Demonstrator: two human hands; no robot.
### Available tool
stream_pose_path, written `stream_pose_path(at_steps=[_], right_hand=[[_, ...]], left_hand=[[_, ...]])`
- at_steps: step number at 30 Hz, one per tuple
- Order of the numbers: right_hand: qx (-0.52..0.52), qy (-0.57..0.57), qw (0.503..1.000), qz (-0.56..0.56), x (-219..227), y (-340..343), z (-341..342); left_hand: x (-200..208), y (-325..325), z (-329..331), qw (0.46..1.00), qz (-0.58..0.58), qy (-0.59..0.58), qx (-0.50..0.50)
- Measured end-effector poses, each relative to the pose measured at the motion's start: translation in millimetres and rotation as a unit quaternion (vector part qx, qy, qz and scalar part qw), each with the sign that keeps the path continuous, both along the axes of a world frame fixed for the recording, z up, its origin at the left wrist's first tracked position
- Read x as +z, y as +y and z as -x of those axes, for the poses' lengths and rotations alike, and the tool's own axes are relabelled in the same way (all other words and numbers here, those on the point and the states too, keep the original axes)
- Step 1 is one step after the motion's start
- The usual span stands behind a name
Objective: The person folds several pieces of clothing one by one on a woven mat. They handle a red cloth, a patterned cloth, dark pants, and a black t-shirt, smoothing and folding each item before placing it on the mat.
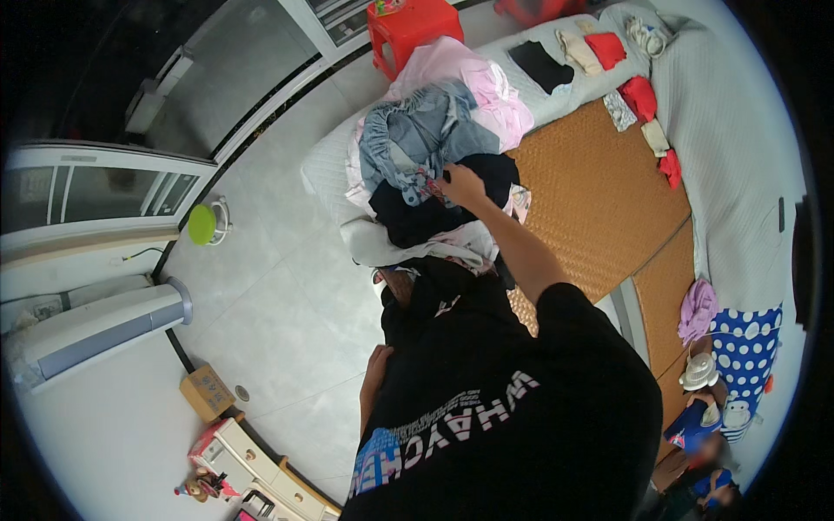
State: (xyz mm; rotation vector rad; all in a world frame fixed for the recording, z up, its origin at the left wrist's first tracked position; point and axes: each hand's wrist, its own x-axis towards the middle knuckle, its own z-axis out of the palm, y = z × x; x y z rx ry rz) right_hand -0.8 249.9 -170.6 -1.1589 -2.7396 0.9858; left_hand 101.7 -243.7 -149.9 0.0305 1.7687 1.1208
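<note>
One right hand [464,186] touches a heap of clothes [432,152], with blue-grey cloth [417,135] just beyond it and black cloth [417,220] beside it; whether it grips cannot be told. The left hand [375,368] sits beside the body, its hold unclear.

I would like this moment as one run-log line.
right hand: on clothes | left hand: by black shirt | clothes: heaped on sofa

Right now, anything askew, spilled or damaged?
No spill or damage I can see. By the right hand, a crumpled blue-grey cloth lies heaped with pink cloth, unlike the flat black rectangular cloth beyond it. The bunched light-purple cloth above the blue polka-dot fabric looks untidy too.
</note>
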Motion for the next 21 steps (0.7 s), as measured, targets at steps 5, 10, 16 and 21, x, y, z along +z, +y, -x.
stream_pose_path(at_steps=[5, 10, 16, 21], right_hand=[[-0.071, -0.004, 0.990, 0.122, -26, -46, 21], [-0.117, 0.352, 0.921, 0.114, 32, -46, 13], [0.062, 0.408, 0.838, 0.358, 202, -78, -23], [-0.096, 0.412, 0.666, 0.614, 270, -82, -28]], left_hand=[[-38, -89, -26, 0.982, -0.044, -0.069, 0.167], [-2, -34, 15, 0.985, 0.096, 0.090, 0.109], [152, 167, 114, 0.951, -0.125, 0.275, 0.061], [224, 257, 128, 0.908, -0.367, 0.195, 0.045]])
